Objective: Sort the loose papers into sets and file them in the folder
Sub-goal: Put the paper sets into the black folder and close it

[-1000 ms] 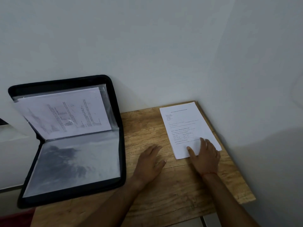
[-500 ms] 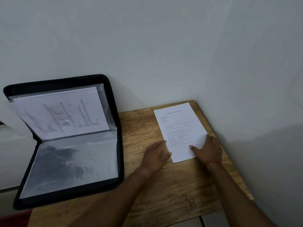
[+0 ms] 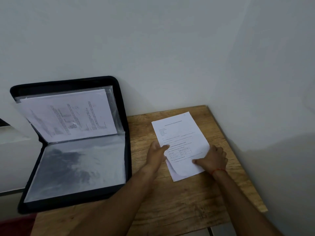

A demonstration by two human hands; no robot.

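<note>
A small stack of white printed papers [image 3: 180, 133] lies on the wooden table [image 3: 187, 198] near the wall corner. My left hand [image 3: 156, 155] grips the stack's left edge, thumb on top of the sheet. My right hand [image 3: 213, 158] holds the right edge, thumb pressed on the top sheet, whose near corner curls up off the sheet below. A black zip folder [image 3: 126, 150] stands open at the left, its back half leaning on the wall. A printed page [image 3: 68, 116] sits in its upper clear sleeve; the lower sleeve [image 3: 76, 167] looks empty.
White walls close in behind the table and along its right side. The folder overhangs the table's left edge. A pale ledge [image 3: 10, 133] runs at the far left, and the table's front edge lies near the bottom of the view.
My left hand moved from the bare wood onto the papers' left edge. My right hand slid to the right edge, and the top sheet's near corner has lifted.
</note>
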